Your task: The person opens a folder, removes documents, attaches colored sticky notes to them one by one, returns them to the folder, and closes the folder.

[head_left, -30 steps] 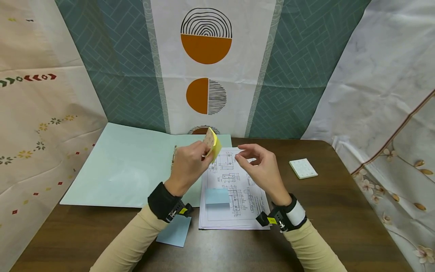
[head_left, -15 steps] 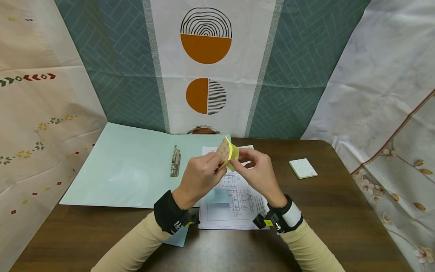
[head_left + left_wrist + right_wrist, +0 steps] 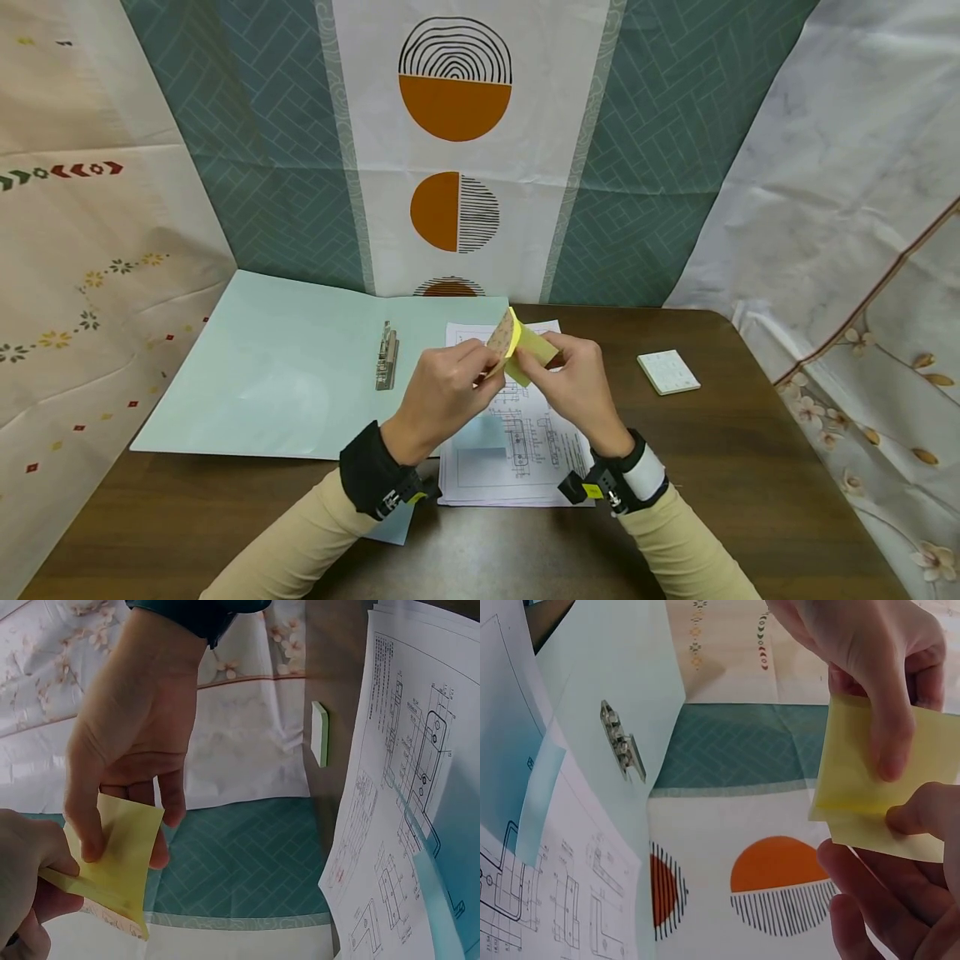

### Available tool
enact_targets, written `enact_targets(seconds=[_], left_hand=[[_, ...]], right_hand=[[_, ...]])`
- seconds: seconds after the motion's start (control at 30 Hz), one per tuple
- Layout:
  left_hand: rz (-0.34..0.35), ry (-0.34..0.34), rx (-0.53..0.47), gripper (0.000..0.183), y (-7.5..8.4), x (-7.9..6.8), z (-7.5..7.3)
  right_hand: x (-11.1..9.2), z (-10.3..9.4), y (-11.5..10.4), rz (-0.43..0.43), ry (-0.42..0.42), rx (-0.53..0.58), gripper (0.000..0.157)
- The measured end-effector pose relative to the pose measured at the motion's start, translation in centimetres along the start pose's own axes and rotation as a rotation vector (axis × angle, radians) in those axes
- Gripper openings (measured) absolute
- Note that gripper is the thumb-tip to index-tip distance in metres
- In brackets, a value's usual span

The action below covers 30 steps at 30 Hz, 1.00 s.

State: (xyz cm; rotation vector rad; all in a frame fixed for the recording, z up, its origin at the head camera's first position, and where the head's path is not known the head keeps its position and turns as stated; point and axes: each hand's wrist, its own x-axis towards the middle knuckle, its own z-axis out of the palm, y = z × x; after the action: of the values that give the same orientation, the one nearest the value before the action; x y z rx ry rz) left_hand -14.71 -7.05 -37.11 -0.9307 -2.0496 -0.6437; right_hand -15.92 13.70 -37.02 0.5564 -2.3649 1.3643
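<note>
Above the printed drawings, my left hand [image 3: 442,396] grips a yellow sticky note pad [image 3: 504,333] with a speckled brownish backing. My right hand [image 3: 581,387] pinches the pad's top yellow sheet [image 3: 538,352] between thumb and fingers. That sheet bends away from the pad toward the right; its far edge still meets the pad. In the right wrist view, the left thumb [image 3: 891,754] presses on the yellow paper while the right thumb [image 3: 922,814] lies on its lower part. A blue sticky note [image 3: 480,432] is on the top drawing [image 3: 517,479].
An open pale green folder [image 3: 255,375] with a metal clip [image 3: 387,358] lies at left, partly under the drawings. Another blue piece of paper [image 3: 393,527] lies below the left wrist. A small white pad [image 3: 669,372] sits at right on the brown table [image 3: 735,467].
The left hand has brought the pad rightward to the right hand. The right hand, formerly apart, has taken hold of the top sheet and bent it away to the right.
</note>
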Motion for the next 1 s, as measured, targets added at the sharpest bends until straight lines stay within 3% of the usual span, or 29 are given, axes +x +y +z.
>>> enact_targets(seconds=[1.0], left_hand=[[-0.091, 0.065, -0.064, 0.013, -2.0, 0.6, -1.4]], right_hand=[[1.0, -1.9, 0.5, 0.081, 0.000, 0.026, 0.010]])
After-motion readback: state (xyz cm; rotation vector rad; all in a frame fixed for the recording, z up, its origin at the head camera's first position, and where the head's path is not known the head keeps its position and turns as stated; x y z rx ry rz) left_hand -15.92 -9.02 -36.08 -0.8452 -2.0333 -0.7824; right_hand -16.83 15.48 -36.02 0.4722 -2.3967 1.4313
